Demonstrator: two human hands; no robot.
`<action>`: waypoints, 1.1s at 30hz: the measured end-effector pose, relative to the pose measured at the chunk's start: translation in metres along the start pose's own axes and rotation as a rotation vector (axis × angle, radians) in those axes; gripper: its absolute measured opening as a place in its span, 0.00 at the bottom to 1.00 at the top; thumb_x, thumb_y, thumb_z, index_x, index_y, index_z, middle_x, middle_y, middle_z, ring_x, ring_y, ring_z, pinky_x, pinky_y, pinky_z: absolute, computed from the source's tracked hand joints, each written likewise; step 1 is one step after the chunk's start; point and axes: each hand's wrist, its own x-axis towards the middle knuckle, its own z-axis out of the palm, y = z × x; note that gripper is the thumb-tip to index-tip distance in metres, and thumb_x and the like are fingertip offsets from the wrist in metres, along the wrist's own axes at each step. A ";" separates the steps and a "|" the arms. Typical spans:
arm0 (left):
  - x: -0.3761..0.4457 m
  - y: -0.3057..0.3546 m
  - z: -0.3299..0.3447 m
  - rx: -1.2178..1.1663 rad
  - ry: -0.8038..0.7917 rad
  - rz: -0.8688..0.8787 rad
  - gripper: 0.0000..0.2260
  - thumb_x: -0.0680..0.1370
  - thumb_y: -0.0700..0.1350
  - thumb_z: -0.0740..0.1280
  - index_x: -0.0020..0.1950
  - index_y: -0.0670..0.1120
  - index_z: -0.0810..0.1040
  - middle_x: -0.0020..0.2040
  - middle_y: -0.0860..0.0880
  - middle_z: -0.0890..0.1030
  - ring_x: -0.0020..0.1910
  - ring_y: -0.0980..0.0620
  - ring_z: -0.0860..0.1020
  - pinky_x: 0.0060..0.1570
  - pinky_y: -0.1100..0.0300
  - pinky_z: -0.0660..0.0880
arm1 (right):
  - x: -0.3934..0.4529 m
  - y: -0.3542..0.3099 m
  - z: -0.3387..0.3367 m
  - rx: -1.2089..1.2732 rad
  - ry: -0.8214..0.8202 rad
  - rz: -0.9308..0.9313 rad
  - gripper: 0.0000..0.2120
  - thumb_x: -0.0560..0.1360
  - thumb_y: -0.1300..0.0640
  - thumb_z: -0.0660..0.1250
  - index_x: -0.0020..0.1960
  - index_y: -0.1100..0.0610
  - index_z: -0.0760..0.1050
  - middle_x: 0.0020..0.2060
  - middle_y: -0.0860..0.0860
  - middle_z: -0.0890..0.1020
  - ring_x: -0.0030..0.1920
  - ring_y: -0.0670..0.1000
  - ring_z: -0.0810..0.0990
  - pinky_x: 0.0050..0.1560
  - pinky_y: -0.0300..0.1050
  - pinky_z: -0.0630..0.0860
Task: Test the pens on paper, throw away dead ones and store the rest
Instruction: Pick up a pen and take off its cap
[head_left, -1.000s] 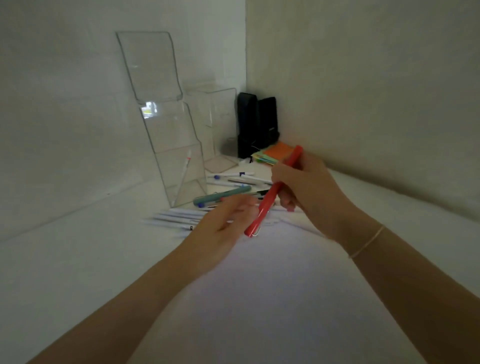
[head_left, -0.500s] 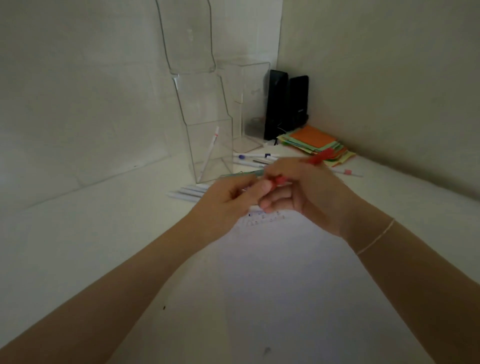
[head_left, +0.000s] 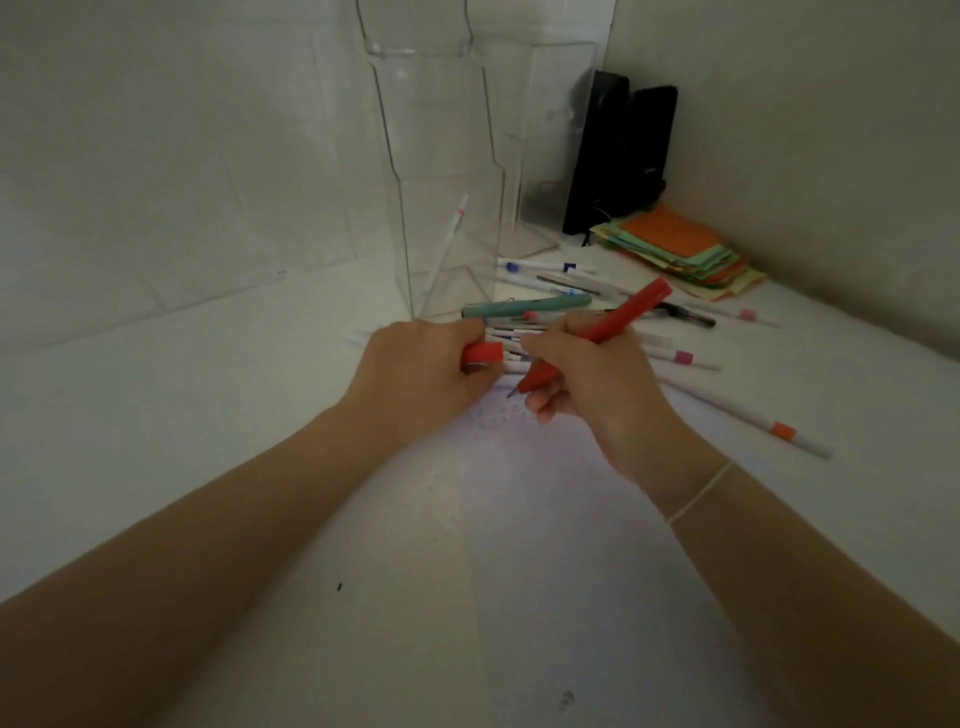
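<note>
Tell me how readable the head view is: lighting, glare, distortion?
Head view: dim overall, with a pale bluish patch on the paper below the red pen; wide-angle bending stretches the forearms; the clear holder is faint, showing mainly by its edges; the pen tip is small but sharp.

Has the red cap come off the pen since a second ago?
Yes. The left hand holds the red cap left of the nib; the right hand grips the pen, over the paper.
</note>
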 end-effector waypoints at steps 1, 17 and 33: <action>-0.001 -0.003 0.003 0.008 0.004 0.026 0.11 0.73 0.57 0.62 0.37 0.52 0.69 0.33 0.49 0.78 0.35 0.44 0.77 0.37 0.53 0.74 | 0.002 0.005 0.004 -0.026 0.029 -0.008 0.08 0.74 0.65 0.66 0.36 0.63 0.72 0.21 0.54 0.77 0.19 0.49 0.75 0.22 0.40 0.71; -0.003 -0.015 0.015 -0.107 0.071 0.240 0.07 0.69 0.56 0.55 0.33 0.56 0.62 0.27 0.57 0.65 0.25 0.55 0.64 0.25 0.66 0.56 | 0.001 0.031 0.015 -0.217 0.074 -0.166 0.08 0.68 0.69 0.67 0.34 0.73 0.72 0.18 0.52 0.76 0.16 0.44 0.73 0.19 0.33 0.69; -0.003 -0.014 0.016 -0.071 0.071 0.193 0.17 0.71 0.54 0.62 0.28 0.58 0.55 0.23 0.59 0.56 0.24 0.56 0.62 0.26 0.67 0.53 | 0.004 0.034 0.015 -0.243 0.151 -0.186 0.10 0.68 0.68 0.67 0.30 0.66 0.71 0.18 0.53 0.76 0.16 0.45 0.72 0.19 0.33 0.68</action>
